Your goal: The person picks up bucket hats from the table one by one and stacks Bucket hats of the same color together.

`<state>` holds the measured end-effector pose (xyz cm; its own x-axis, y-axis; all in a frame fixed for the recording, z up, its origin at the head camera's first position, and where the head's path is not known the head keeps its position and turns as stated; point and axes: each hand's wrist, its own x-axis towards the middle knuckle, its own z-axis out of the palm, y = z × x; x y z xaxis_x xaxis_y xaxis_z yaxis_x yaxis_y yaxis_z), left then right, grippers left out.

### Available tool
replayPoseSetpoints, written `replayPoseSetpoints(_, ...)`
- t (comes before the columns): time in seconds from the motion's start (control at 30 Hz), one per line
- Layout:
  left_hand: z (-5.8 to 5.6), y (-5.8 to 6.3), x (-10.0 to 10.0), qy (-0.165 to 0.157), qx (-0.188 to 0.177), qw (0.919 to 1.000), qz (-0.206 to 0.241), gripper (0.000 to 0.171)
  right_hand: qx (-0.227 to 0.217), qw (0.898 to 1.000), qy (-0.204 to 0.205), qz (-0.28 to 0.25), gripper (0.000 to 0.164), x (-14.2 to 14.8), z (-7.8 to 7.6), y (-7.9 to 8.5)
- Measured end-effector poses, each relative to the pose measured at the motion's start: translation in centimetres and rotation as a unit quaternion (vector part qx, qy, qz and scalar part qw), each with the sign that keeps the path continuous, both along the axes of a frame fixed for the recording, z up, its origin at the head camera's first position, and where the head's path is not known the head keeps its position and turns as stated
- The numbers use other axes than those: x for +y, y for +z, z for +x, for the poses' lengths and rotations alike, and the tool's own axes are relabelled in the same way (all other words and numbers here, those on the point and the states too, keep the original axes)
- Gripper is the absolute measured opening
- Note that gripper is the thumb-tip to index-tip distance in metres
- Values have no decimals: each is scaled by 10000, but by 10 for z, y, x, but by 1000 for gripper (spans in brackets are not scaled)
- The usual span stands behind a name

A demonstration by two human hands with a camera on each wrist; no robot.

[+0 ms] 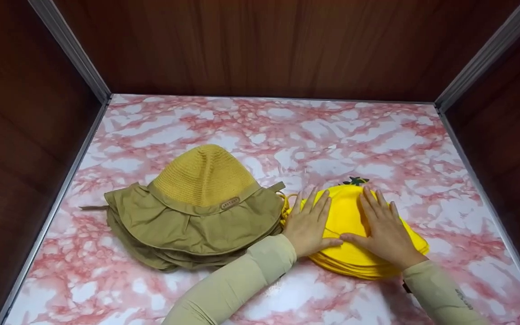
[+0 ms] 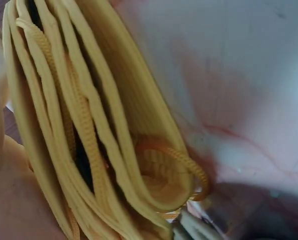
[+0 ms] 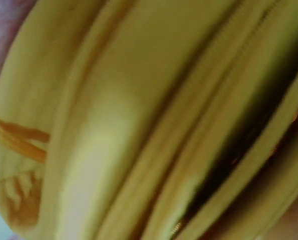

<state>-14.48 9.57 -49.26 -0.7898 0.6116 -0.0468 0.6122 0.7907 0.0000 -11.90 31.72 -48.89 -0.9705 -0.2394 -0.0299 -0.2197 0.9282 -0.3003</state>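
A stack of bright yellow fabric hats (image 1: pixel 345 210) lies flattened at the right of the table, with a dark green leaf-shaped trim (image 1: pixel 354 181) at its far edge. My left hand (image 1: pixel 306 227) rests with spread fingers on the left side of the stack. On its right side lies my right hand (image 1: pixel 387 234), fingers straight, the two thumbs nearly meeting. The left wrist view shows the layered brims (image 2: pixel 116 110) edge-on, with a yellow cord (image 2: pixel 176 156) looping out. Close yellow layers (image 3: pixel 108 120) fill the right wrist view, blurred.
Left of the yellow stack sits a stack of olive hats (image 1: pixel 197 230) with a woven mustard crown, their brims close to my left forearm. Dark wooden panels (image 1: pixel 278 49) with metal edging enclose the pink-and-white marbled table (image 1: pixel 260 122) at the back and both sides.
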Motion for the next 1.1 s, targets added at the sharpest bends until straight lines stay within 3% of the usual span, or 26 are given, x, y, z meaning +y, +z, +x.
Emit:
replayPoseSetpoints(0.23, 0, -6, -1, -2, 60, 9999, -156, 100, -174, 9998, -64, 5, 111, 1, -1, -8)
replayPoseSetpoints(0.63, -2, -12, -3, -4, -124, 9998, -121, 102, 35, 9999, -23, -122, 111, 1, -2, -17)
replayPoseSetpoints(1.1, -4, -15, -2, 3, -265, 9995, -154, 102, -318, 9994, -142, -50, 111, 0, -2, -22)
